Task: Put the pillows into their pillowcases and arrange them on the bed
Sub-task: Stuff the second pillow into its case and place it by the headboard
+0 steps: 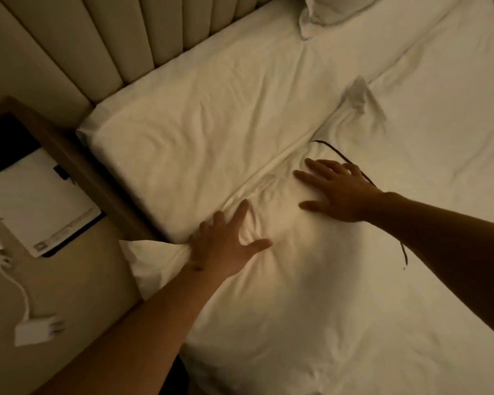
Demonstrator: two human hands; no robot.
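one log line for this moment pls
stage: smoothing cased pillow on bed | left hand: flat, pressing | right hand: flat, pressing | second pillow: by headboard

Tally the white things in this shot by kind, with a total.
Pillows: 2, near and far
Bedsheet: 1
Papers: 1
Chargers: 1
Total: 5

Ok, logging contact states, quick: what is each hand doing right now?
Left hand: open, fingers spread, pressing the pillow.
Right hand: open, flat on the pillow.
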